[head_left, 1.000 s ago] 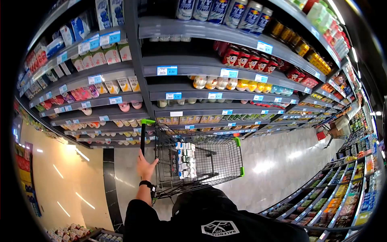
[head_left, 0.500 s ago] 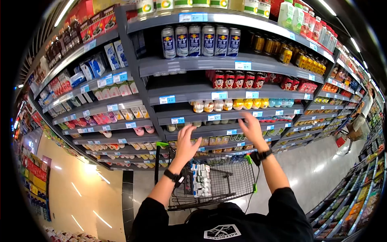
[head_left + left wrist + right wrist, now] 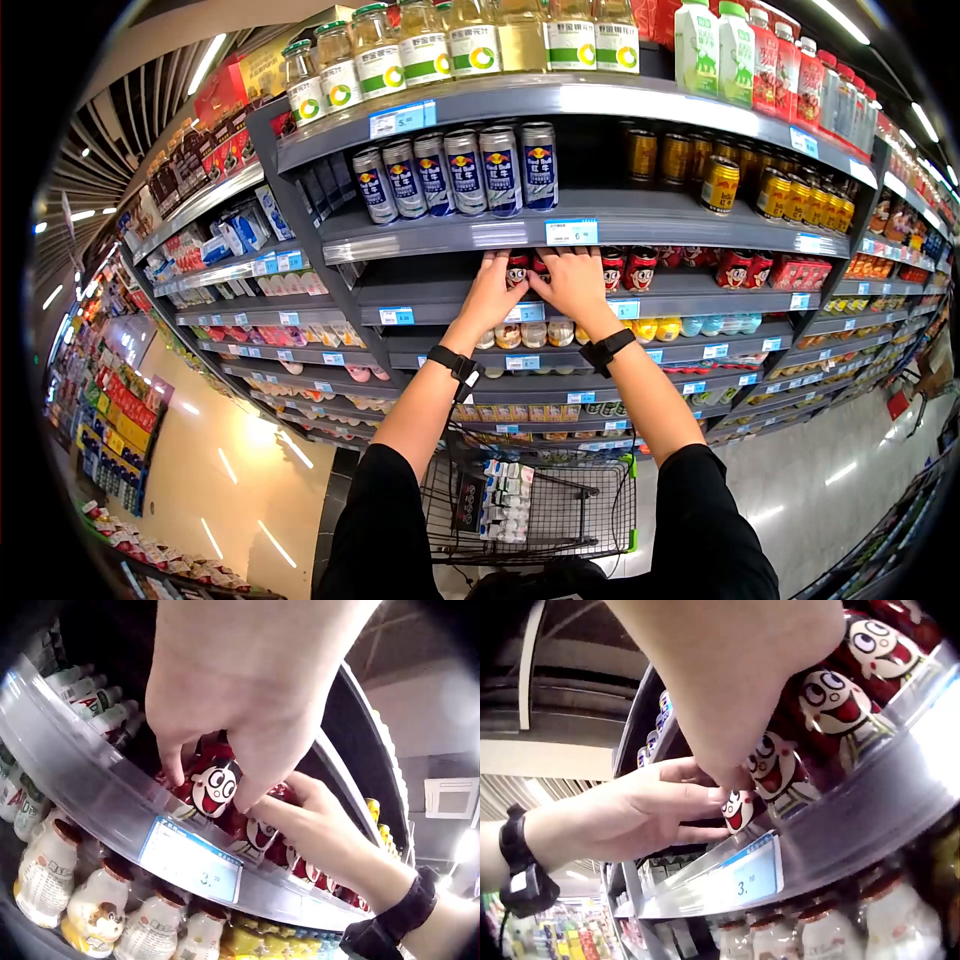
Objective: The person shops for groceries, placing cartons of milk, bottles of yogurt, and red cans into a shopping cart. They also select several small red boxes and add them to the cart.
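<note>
Red drink cans [image 3: 840, 709] with a cartoon face stand in a row along a shelf front, glossy film showing over their lower parts. My left hand [image 3: 493, 302] grips the leftmost can [image 3: 214, 787], with thumb on one side and fingers on the other. Close beside it, my right hand [image 3: 575, 290] holds the neighbouring can [image 3: 776, 772] from above, its thumb in the gap between the two cans. The right hand's other fingertips are mostly hidden behind the cans. Both thumbs nearly meet in the head view.
A clear shelf lip with a price tag [image 3: 191, 859] runs in front of the cans. The shelf above holds blue-silver cans [image 3: 465, 170]; white bottles [image 3: 97, 900] stand below. Down in front of me is a shopping cart [image 3: 580, 500] carrying a pack of white bottles [image 3: 508, 500].
The left hand has let go of the cart handle. Both hands have reached forward to the shelf and taken hold of the red drink cans. The head view has tilted up.
</note>
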`<state>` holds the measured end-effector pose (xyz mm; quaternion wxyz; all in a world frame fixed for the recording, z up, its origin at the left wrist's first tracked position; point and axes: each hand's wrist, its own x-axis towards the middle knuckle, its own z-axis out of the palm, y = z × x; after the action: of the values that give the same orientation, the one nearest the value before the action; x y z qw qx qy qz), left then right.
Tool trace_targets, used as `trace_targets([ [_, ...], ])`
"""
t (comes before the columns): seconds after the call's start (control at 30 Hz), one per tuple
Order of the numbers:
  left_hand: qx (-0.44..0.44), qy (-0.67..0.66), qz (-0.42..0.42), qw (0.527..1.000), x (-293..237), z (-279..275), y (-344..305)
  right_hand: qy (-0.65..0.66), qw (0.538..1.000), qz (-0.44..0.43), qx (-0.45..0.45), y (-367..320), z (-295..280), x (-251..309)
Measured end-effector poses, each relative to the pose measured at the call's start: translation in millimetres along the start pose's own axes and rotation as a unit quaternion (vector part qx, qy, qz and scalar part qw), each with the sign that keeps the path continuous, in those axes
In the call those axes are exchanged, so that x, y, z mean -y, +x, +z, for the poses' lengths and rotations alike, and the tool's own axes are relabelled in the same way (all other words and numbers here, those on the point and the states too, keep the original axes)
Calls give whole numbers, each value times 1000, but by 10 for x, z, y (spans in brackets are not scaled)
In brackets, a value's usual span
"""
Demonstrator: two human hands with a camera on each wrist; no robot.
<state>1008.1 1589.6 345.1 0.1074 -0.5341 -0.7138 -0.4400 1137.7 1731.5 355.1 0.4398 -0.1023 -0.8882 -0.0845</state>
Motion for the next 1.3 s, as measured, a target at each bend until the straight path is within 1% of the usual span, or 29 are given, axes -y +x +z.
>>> trace_targets([
  [0.03, -10, -10, -1, 1000, 29, 33, -6, 9, 1000, 2, 3, 8, -65, -26],
  [0.1, -14, -19, -41, 999, 50, 67, 14, 70, 991, 29, 108, 23, -162, -96],
  [0.13, -21, -6, -28, 999, 39, 74, 17, 56, 998, -29, -22, -20, -106, -131],
  [0.17, -29, 7, -16, 999, 29, 82, 8, 58, 996, -33, -54, -35, -86, -130],
  [0.23, -35, -25, -22, 999, 5, 92, -12, 72, 989, -68, -106, -52, -43, -178],
  [0.3, -16, -50, -50, 997, -110, 45, -55, 97, 985, -86, -116, -75, -12, -233],
  [0.33, -43, -44, -38, 997, -266, 9, -109, 114, 981, -93, -126, -89, 23, -257],
  [0.37, -62, -25, -59, 996, -289, 19, -184, 131, 977, -99, -135, -108, 64, -276],
  [0.43, -170, -51, -51, 983, -444, 14, -398, 150, 957, -165, -185, -118, 68, -322],
  [0.47, -248, -81, -18, 965, -538, 32, -539, 151, 948, -180, -215, -159, 50, -335],
  [0.5, -285, -153, -26, 946, -566, 65, -744, 153, 938, -193, -245, -224, 4, -321],
  [0.53, -298, -159, -39, 940, -605, 81, -986, 159, 935, -194, -251, -302, -82, -298],
  [0.57, -311, -166, -58, 934, -632, 108, -1283, 194, 939, -177, -221, -442, -166, -271],
  [0.63, -275, -214, -164, 923, -574, 271, -2015, 334, 922, -61, -186, -903, -153, -30],
  [0.67, -244, -249, -252, 903, -596, 365, -2388, 395, 906, 40, -147, -1236, -119, 150],
  [0.7, -241, -254, -287, 892, -591, 479, -2791, 426, 889, 154, -66, -1617, -107, 340],
  [0.73, -192, -274, -379, 863, -525, 612, -3185, 468, 848, 246, 32, -2048, -41, 479],
  [0.77, -143, -292, -461, 825, -459, 745, -3577, 499, 790, 333, 124, -2544, 79, 604],
  [0.83, -84, -283, -521, 801, -386, 1007, -4421, 478, 755, 399, 203, -3783, 520, 800],
  [0.87, -63, -277, -552, 784, -345, 1130, -4818, 453, 721, 438, 289, -4393, 694, 848],
  [0.9, -43, -271, -583, 765, -368, 1220, -5141, 422, 679, 471, 373, -4800, 772, 883],
  [0.97, -31, -260, -612, 746, -507, 1345, -5518, 334, 609, 558, 454, -4954, 835, 1014],
  [1.0, -17, -249, -627, 738, -524, 1414, -5617, 321, 601, 572, 457, -5174, 999, 1087],
  [1.03, -8, -216, -634, 742, -567, 1489, -5682, 322, 597, 569, 466, -5319, 1170, 1142],
  [1.1, -22, -276, -655, 704, -572, 1629, -5830, 338, 578, 571, 475, -5610, 1638, 1174],
  [1.13, -11, -299, -683, 667, -560, 1640, -5826, 339, 553, 564, 510, -5781, 1948, 1184],
  [1.17, 0, -323, -708, 628, -551, 1644, -5834, 307, 615, 519, 508, -5984, 2173, 1167],
  [1.23, -17, -339, -710, 617, -486, 1695, -5877, 273, 659, 486, 505, -6104, 2570, 1223],
  [1.3, -40, -350, -693, 629, -422, 1711, -5942, 215, 697, 487, 481, -6241, 3042, 1312],
])
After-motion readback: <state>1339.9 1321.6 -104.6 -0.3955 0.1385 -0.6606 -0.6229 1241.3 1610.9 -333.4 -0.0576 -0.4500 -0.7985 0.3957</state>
